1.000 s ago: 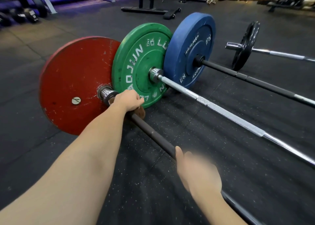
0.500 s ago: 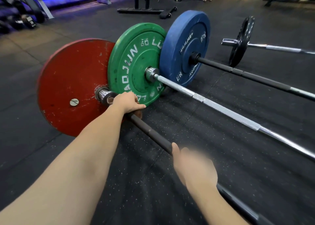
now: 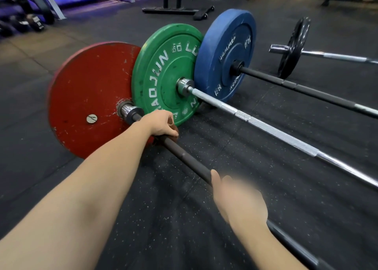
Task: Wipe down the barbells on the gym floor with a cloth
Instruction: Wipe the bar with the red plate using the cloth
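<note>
Nearest me lies a barbell with a dark bar (image 3: 184, 157) and a scuffed red plate (image 3: 86, 98). My left hand (image 3: 161, 124) curls round this bar just short of the chrome collar (image 3: 128, 111), and a bit of brown cloth (image 3: 176, 134) peeks out under its fingers. My right hand (image 3: 239, 200), partly blurred, grips the same bar closer to me, thumb lying along it. Beyond lie a chrome bar (image 3: 266, 126) with a green plate (image 3: 163, 73) and a black bar (image 3: 296, 87) with a blue plate (image 3: 227, 51).
A fourth barbell (image 3: 331, 56) with a small black plate (image 3: 292, 46) lies at the far right. A rack base (image 3: 169, 10) and dumbbells (image 3: 30, 22) stand at the back. The floor (image 3: 163, 218) is black speckled rubber.
My left hand has slid a short way along the dark bar, away from the collar and toward me. My right hand keeps its place on the bar.
</note>
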A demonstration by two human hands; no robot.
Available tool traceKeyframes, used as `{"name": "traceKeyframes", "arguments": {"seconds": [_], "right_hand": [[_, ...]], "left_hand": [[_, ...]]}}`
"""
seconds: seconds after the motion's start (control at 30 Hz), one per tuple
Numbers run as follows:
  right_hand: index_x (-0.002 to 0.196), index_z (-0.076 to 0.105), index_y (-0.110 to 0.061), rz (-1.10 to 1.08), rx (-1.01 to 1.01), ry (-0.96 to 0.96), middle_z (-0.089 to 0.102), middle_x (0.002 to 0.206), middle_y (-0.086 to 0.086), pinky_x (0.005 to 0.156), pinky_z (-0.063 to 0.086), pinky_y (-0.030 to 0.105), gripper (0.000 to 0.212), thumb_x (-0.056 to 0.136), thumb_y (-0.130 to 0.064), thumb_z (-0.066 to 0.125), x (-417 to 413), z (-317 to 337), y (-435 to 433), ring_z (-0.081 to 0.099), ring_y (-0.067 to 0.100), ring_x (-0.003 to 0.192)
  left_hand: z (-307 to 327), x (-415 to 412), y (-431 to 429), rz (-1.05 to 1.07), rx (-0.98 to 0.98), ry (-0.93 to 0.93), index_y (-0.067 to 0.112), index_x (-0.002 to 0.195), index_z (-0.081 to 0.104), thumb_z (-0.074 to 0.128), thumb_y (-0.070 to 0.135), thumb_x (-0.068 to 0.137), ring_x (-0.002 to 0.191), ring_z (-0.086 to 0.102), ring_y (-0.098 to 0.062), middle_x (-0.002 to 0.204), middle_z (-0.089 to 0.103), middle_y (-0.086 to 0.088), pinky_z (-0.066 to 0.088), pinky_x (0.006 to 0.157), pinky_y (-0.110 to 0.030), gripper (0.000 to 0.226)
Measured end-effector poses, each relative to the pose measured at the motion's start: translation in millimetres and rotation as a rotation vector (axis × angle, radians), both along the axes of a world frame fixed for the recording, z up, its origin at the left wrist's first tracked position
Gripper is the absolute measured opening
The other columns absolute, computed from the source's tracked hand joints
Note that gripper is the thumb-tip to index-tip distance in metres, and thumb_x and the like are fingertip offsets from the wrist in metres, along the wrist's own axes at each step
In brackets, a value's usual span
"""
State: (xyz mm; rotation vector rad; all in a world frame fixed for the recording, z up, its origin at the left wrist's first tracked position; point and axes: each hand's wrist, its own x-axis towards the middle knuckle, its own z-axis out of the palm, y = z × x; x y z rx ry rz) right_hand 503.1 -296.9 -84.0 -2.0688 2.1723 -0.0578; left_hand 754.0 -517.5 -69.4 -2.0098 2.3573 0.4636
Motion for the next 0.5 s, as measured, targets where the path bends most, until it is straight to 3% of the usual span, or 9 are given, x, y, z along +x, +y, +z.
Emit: {"name": "traceKeyframes", "arguments": {"seconds": [0.1,0.2,0.37,0.5], "right_hand": [[0.083,0.048,-0.021,-0.002,0.006,0.0,0.045,0.065,-0.004,0.064,0.038,0.038,0.06,0.104,-0.06,0.008,1,-1,0,0.049,0.031,0.065],[0.082,0.047,-0.021,-0.002,-0.001,-0.006,0.044,0.064,-0.003,0.064,0.037,0.038,0.059,0.105,-0.061,0.009,1,-2,0,0.048,0.031,0.065],[0.083,0.048,-0.021,0.003,0.01,-0.013,0.042,0.065,-0.003,0.064,0.037,0.037,0.059,0.105,-0.06,0.009,0,-1,0,0.048,0.031,0.067],[0.084,0.049,-0.021,0.009,0.026,-0.02,0.045,0.067,-0.003,0.065,0.037,0.037,0.059,0.105,-0.06,0.009,1,-1,1,0.049,0.03,0.067]], "left_hand": [[1,12,-6,0.111,-0.086,-0.058,0.024,0.096,0.058,0.08,0.041,0.078,0.094,0.06,-0.025,0.107,0.069,-0.002,0.05,0.081,-0.036,0.033],[-1,15,-7,0.192,-0.113,-0.032,0.024,0.096,0.058,0.079,0.038,0.078,0.092,0.058,-0.026,0.105,0.068,-0.002,0.048,0.079,-0.035,0.031],[-4,-8,4,0.019,-0.067,-0.119,0.029,0.087,0.053,0.076,0.049,0.076,0.09,0.061,-0.025,0.095,0.067,0.004,0.041,0.074,-0.033,0.032],[-7,-15,11,-0.002,-0.054,-0.054,0.029,0.081,0.05,0.075,0.048,0.076,0.086,0.06,-0.024,0.089,0.065,0.005,0.043,0.073,-0.034,0.032]]}}
